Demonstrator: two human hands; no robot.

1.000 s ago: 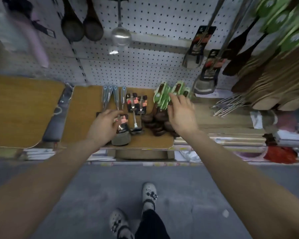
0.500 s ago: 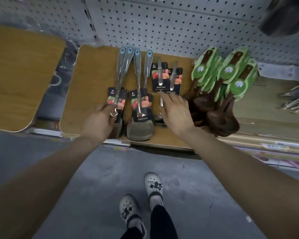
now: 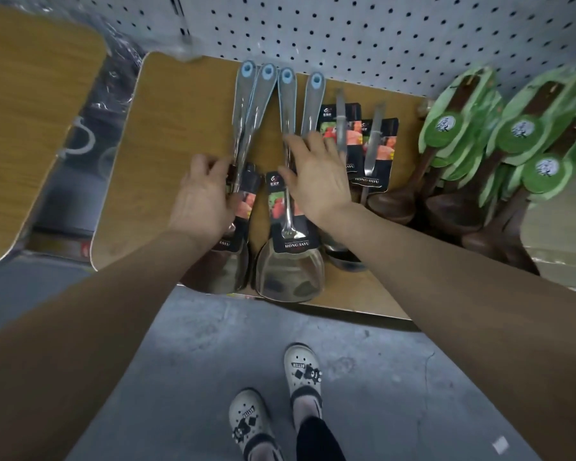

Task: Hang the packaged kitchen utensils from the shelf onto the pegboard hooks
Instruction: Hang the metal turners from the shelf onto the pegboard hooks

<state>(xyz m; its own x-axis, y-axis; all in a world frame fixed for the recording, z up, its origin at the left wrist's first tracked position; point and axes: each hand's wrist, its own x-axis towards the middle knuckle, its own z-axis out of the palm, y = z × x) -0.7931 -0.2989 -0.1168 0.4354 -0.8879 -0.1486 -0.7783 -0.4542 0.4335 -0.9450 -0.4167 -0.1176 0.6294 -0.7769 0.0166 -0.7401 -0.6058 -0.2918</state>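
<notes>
Steel spatulas [image 3: 290, 207] in black card sleeves lie on the wooden shelf [image 3: 180, 134], blades at its front edge and blue-tipped handles running straight back toward the pegboard [image 3: 379, 38]. The left hand [image 3: 203, 197] pinches the leftmost pair at the neck. The right hand [image 3: 316, 181] lies flat, fingers spread over the next handles, holding nothing. Lifting should follow that front-to-back axis, handle tips leading up to the hooks.
</notes>
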